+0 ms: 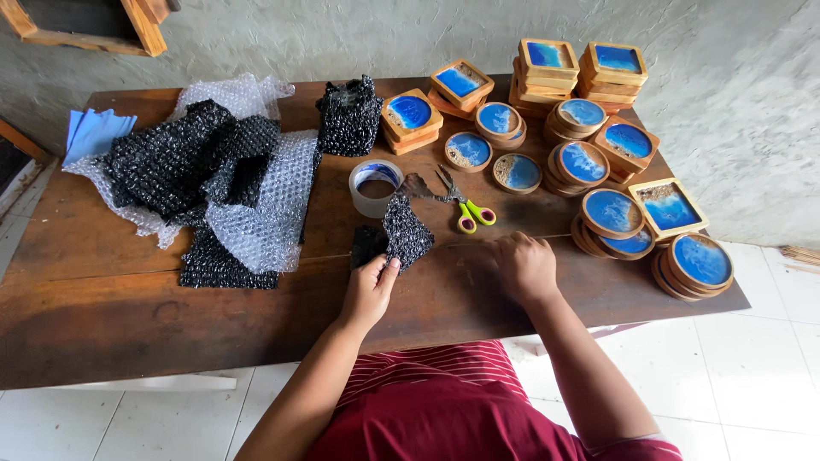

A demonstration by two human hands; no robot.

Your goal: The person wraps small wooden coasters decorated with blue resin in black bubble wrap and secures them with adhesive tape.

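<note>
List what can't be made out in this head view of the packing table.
- Right hand: knuckles face the camera, so anything under the curled fingers is hidden.
- Black bubble-wrap piece: the left hand covers its lower edge; whether it wraps something cannot be told.
- Wooden frame: cut off by the top edge.
- Coaster stacks: lower pieces hidden by upper ones.

Black bubble-wrap piece [401,232] pinched by the left hand [369,290], right hand [523,266] rested closed on the wooden surface [102,290], tape roll [376,188] and scissors [457,203] laid just beyond, blue resin coasters [598,162] stacked at right.
</note>
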